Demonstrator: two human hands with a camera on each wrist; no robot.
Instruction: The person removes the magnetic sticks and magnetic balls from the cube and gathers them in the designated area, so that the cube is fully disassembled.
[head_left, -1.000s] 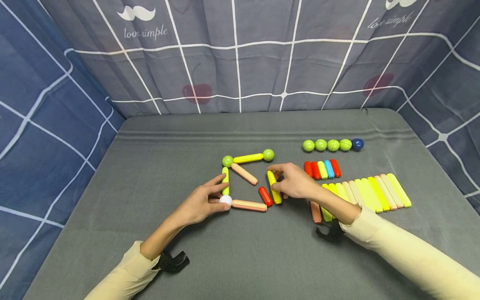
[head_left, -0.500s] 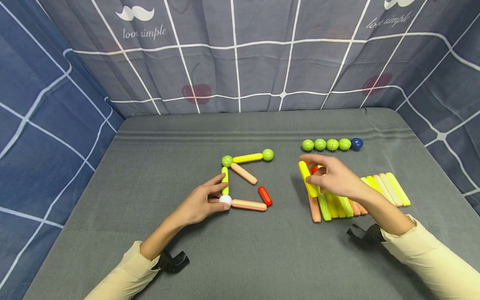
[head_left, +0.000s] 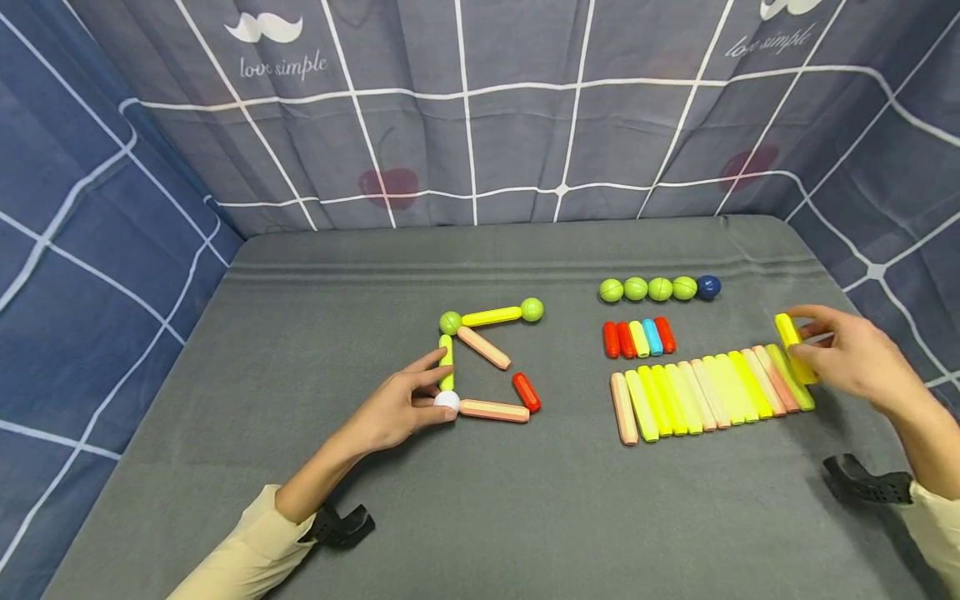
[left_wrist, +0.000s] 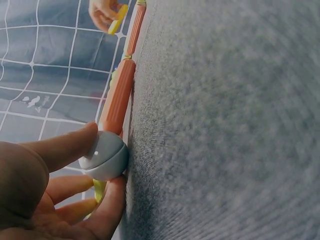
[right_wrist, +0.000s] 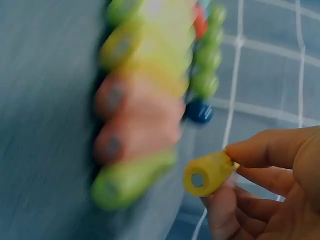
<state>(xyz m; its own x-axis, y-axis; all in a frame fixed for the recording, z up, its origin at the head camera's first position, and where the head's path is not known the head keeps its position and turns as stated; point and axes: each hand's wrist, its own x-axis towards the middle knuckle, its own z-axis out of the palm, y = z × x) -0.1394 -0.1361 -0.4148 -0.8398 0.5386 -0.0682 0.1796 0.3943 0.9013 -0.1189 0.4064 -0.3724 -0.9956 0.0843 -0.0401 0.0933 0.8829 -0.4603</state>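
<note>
My left hand point(head_left: 397, 404) pinches a white ball point(head_left: 447, 402) between thumb and finger; the left wrist view shows the ball's grooved surface point(left_wrist: 107, 160). Other fingers lie by a yellow-green rod point(head_left: 447, 382) running up to a green ball point(head_left: 451, 323). A peach rod point(head_left: 493, 411) extends right from the white ball. From the green ball, a yellow rod point(head_left: 491, 317) reaches another green ball point(head_left: 532, 309), and a second peach rod point(head_left: 483, 347) slants down. My right hand point(head_left: 855, 354) pinches a loose yellow rod point(head_left: 787, 329), a grey disc in its end, at the rod row's right end.
A row of yellow, green and peach rods point(head_left: 708, 392) lies on the right of the grey cloth. Behind it are short coloured rods point(head_left: 639, 338), several green balls point(head_left: 660, 289) and a blue ball point(head_left: 708, 287). One red rod point(head_left: 527, 392) lies apart mid-table.
My right hand has carried the yellow rod rightward, from beside the red rod across the rod row to its right end. My left hand stays at the white ball.
</note>
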